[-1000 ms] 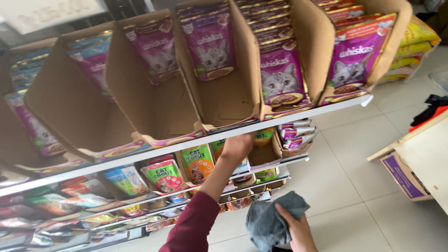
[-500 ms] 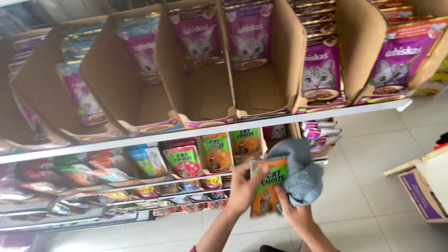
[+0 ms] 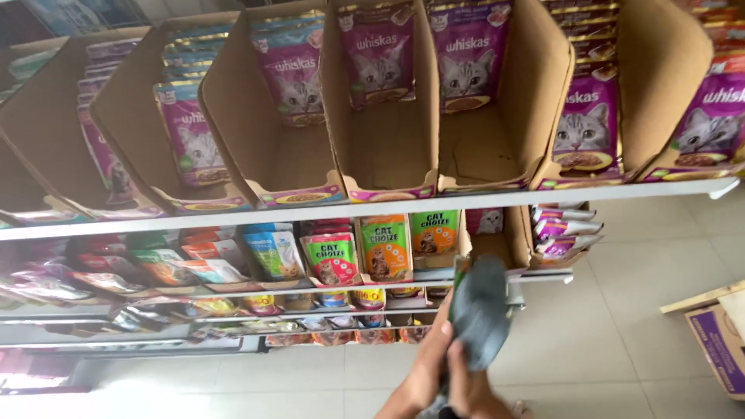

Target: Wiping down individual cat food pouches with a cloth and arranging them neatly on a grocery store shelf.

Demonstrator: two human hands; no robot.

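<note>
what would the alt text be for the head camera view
Seen from above, a person's two hands hold a grey cloth against a green pouch in front of shop shelves. The white top shelf carries open cardboard trays of purple cat-food pouches; lower shelves hold mixed colourful pouches above a pale tiled floor.

Worn on the head, looking steeply down and forward at tiered shelves (image 3: 372, 208) of cardboard display boxes (image 3: 388, 155) close in front, with both hands (image 3: 450, 372) low at the bottom edge and tiled floor (image 3: 621, 326) beyond to the right.
</note>
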